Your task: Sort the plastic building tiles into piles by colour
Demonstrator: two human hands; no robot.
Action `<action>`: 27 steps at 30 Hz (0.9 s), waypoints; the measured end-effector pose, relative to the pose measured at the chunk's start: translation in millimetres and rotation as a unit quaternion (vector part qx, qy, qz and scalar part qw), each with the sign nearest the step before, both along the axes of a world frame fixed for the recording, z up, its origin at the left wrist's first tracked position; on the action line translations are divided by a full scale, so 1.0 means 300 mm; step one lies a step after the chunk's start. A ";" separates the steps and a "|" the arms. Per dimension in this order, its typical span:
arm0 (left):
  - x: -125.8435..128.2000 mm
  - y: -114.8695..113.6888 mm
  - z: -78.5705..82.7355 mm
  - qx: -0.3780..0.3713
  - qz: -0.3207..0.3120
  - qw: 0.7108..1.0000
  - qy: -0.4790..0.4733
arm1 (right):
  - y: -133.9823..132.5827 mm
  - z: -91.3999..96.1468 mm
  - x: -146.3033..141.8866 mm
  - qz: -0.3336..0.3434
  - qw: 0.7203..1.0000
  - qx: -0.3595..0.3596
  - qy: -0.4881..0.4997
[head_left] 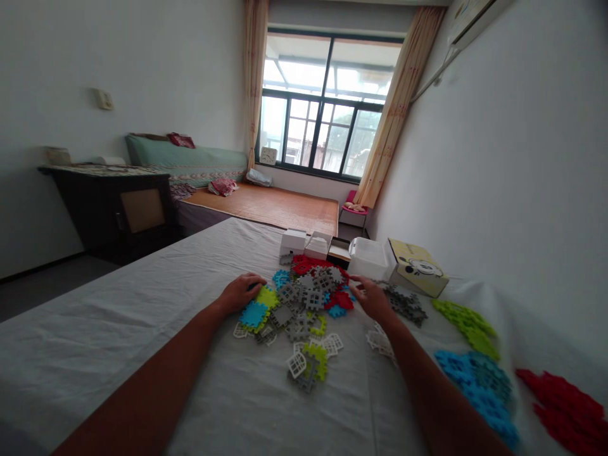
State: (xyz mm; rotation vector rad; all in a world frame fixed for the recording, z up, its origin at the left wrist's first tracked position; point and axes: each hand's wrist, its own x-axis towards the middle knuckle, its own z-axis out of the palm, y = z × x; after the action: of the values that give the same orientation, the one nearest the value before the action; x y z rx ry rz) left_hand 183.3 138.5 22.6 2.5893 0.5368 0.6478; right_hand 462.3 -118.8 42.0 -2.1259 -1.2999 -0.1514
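A mixed heap of interlocking plastic tiles in grey, red, blue, lime and white lies on a white sheet. My left hand rests with curled fingers on the heap's left edge, over a lime tile and a blue tile. My right hand lies at the heap's right edge, fingers bent toward the red tiles. What either hand grips, if anything, is hidden.
Sorted piles lie to the right: grey, lime, blue, red. Small white boxes, a white tub and a yellow carton stand behind the heap. A dark cabinet and bed stand beyond.
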 end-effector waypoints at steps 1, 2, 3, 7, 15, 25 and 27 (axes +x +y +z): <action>0.000 0.000 -0.001 0.001 0.000 1.000 -0.001 | 0.027 -0.008 -0.034 0.029 0.999 -0.014 -0.027; 0.001 0.001 -0.001 0.000 0.001 1.000 -0.001 | 0.051 -0.017 -0.061 0.046 0.997 -0.025 -0.053; 0.001 0.002 -0.002 -0.001 0.002 1.000 -0.001 | 0.074 -0.027 -0.082 0.049 0.995 -0.031 -0.075; 0.000 0.001 0.000 -0.002 0.003 1.000 0.001 | 0.124 -0.062 -0.099 0.008 0.995 -0.046 -0.091; -0.002 -0.007 0.009 -0.004 0.003 1.000 -0.001 | 0.104 -0.070 -0.073 0.024 0.998 -0.029 -0.055; 0.000 0.007 -0.005 0.007 0.003 1.000 0.000 | 0.096 -0.043 -0.118 -0.040 0.990 -0.079 -0.107; 0.000 0.008 -0.006 0.010 -0.001 1.000 0.001 | 0.090 -0.032 -0.131 -0.059 0.986 -0.079 -0.134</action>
State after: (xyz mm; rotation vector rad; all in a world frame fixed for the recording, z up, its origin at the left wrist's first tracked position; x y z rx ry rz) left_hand 183.2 140.9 20.8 2.6085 0.5300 0.6534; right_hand 423.1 -91.9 32.4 -2.3830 -1.3749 -0.4075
